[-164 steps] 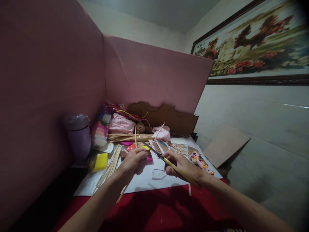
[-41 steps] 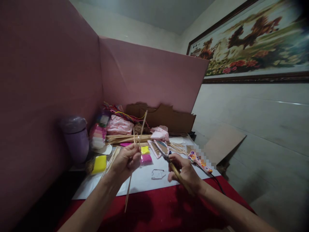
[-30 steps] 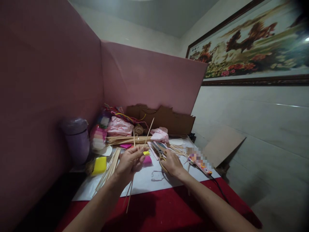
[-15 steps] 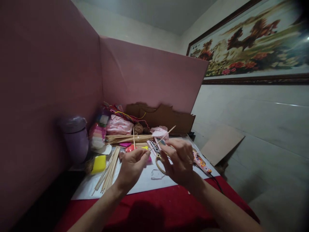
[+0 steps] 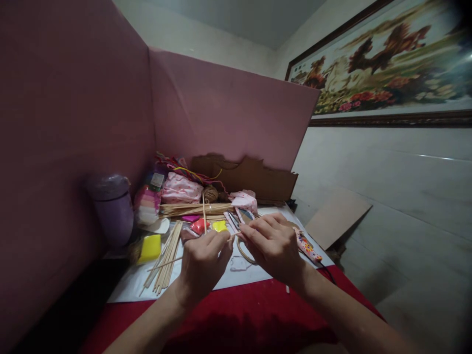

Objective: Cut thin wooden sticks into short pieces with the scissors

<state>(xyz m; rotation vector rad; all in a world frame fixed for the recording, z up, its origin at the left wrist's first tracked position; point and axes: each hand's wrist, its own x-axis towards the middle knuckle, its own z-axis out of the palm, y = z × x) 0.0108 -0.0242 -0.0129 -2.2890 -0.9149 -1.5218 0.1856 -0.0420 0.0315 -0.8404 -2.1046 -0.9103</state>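
Left grip point(image 5: 204, 255): was closed on the stick point(image 5: 165, 264), which ran between both grips with its tail at 9 o'clock.
Right grip point(image 5: 275, 243): seemed pinched on the other end (thumb hidden).
Scissors point(image 5: 233, 221): lay at its 10 o'clock on the surface point(image 5: 254, 305), just let go, freeing both grips for the stick.
Label point(image 5: 157, 180): pale, unreadable.
Picture point(image 5: 383, 64): its tiny marks were illegible.

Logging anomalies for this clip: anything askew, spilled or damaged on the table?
Two minor things. The brown cardboard at the back has a jagged, torn-looking top edge. A small pale strip shows on the red cloth, past the front edge of the white sheet, as if strayed. Nothing looks spilled.
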